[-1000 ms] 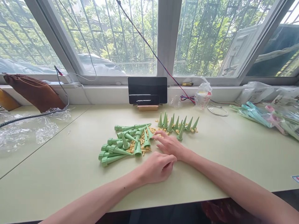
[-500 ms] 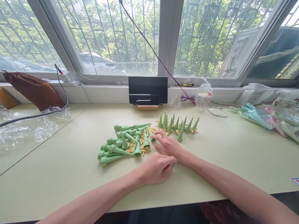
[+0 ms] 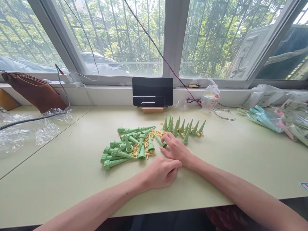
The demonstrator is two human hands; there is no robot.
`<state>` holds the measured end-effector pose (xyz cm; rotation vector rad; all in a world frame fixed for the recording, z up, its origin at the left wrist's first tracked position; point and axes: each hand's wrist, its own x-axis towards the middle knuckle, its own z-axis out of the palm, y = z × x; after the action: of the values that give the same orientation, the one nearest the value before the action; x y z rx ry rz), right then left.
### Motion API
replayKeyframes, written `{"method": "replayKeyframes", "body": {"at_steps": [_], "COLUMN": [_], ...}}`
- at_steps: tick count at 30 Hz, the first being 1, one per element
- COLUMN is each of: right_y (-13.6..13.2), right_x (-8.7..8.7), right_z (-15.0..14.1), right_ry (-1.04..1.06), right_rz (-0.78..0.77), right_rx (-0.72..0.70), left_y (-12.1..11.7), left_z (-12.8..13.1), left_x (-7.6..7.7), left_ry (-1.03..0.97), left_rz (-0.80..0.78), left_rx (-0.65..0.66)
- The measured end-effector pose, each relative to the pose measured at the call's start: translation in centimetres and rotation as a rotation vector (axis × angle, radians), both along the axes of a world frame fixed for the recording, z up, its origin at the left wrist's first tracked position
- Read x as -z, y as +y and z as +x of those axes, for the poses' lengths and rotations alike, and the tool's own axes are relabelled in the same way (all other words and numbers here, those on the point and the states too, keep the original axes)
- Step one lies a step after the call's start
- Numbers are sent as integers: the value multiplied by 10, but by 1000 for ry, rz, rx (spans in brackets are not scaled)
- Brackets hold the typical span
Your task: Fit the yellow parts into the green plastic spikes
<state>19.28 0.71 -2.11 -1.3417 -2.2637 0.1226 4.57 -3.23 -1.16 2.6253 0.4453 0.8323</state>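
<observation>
My right hand [image 3: 176, 147] has its thumb and bent fingers around the wide base of a green plastic cone-shaped spike [image 3: 158, 140], which leans to the left. Below it, my left hand [image 3: 162, 173] rests on the table, loosely curled, with nothing showing in it; its knuckles lie close to my right wrist. Left of both hands, several green spikes with ribbed caps [image 3: 115, 164] lie in a pile, a few standing point up. Small yellow pegs [image 3: 150, 153] are scattered among them. Behind my right hand, several green spikes [image 3: 175, 129] stand point up in a group.
A black tablet [image 3: 152, 89] stands on a holder against the wall below the window. A clear plastic bag with a cup [image 3: 210, 99] and a coiled white cable [image 3: 225, 115] are behind to the right. Bagged goods [image 3: 264, 119] lie far right; a brown pouch [image 3: 36, 93] is far left.
My right hand has drawn the leaning spike a little to the right, away from the pile and pegs. My left hand has stayed in place.
</observation>
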Motion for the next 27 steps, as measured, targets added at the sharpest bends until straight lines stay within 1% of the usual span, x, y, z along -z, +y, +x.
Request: {"method": "replayKeyframes", "body": {"at_steps": [5, 9, 13, 18, 21, 24, 27], "right_y": [-1, 0, 2, 1, 0, -3, -5], "right_x": [-2, 0, 3, 0, -2, -4, -6], "right_z": [0, 3, 8, 14, 15, 15, 15], "right_ry": [58, 144, 250, 406, 478, 502, 513], "right_rz": [-3, -7, -17, -35, 41, 123, 167], "right_rx": [21, -20, -84, -142, -146, -125, -113], "left_y": [0, 0, -1, 0, 1, 4, 6], "left_z": [0, 0, 1, 1, 2, 3, 3], "left_x": [-1, -1, 0, 3, 1, -3, -5], "left_ry": [16, 10, -24, -104, -185, -295, -413], "left_rz": [-14, -45, -103, -188, -293, -458, -617], "left_rx": [-11, -37, -109, -225, -304, -396, -458]}}
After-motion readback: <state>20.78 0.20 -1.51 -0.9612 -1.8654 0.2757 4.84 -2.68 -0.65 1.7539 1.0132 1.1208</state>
